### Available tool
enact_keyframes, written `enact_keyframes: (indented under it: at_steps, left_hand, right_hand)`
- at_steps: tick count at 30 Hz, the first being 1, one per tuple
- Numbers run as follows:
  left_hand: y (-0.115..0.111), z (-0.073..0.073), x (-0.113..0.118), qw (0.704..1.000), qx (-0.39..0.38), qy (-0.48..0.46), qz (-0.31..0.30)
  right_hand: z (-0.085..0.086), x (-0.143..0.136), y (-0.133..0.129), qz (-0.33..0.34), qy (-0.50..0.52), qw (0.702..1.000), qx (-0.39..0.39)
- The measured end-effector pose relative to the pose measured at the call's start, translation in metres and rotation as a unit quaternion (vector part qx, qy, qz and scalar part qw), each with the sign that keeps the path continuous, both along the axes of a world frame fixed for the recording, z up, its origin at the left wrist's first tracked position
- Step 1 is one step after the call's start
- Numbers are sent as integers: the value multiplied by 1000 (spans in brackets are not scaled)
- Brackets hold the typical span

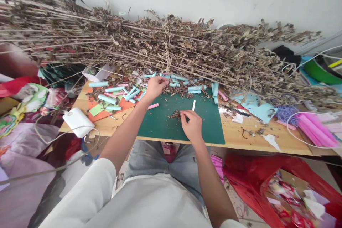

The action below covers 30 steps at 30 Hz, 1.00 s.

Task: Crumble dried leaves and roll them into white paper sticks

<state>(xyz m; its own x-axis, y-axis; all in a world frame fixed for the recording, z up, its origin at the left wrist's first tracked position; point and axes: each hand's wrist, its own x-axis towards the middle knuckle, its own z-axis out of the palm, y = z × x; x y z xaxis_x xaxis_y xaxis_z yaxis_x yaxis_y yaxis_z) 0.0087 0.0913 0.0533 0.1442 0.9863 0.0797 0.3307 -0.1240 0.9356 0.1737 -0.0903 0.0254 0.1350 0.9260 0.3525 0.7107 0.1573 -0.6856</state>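
My left hand (157,87) reaches to the far edge of the green cutting mat (157,123), fingers pinched together among dried leaves and paper rolls; what they hold, if anything, is too small to tell. Low over the middle of the mat, my right hand (192,125) is closed in a pinch at a small heap of crumbled dried leaves (175,114). Just beyond it lies a short white stick (193,105). A pink paper roll (153,106) rests near my left wrist. Several light blue paper rolls (109,99) are scattered to the left and along the back.
A large bundle of dried leafy stalks (171,48) spans the back against the wall. A white power bank (78,122) with a cable lies left on the wooden table (288,142). Blue paper (256,105) and pink paper (316,130) lie right. A red plastic bag (243,176) hangs below.
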Motion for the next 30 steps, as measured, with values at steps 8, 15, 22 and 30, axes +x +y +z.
enact_keyframes:
  at_steps: [8, 15, 22, 30]
  left_hand:
    - [5, 12, 2, 963, -88, -248, 54]
    - [0, 36, 0, 955, -70, -287, 29]
    - [-47, 31, 5, 977, -34, -195, -81]
    - [-100, -8, -4, 988, -27, -31, -146]
  right_hand:
    - [-5, -3, 1, 7, 1, 1000, -3]
    - [0, -3, 2, 17, -18, 1000, 5]
    - [22, -3, 13, -28, 141, 990, -5]
    - [31, -14, 22, 6, 238, 971, -35]
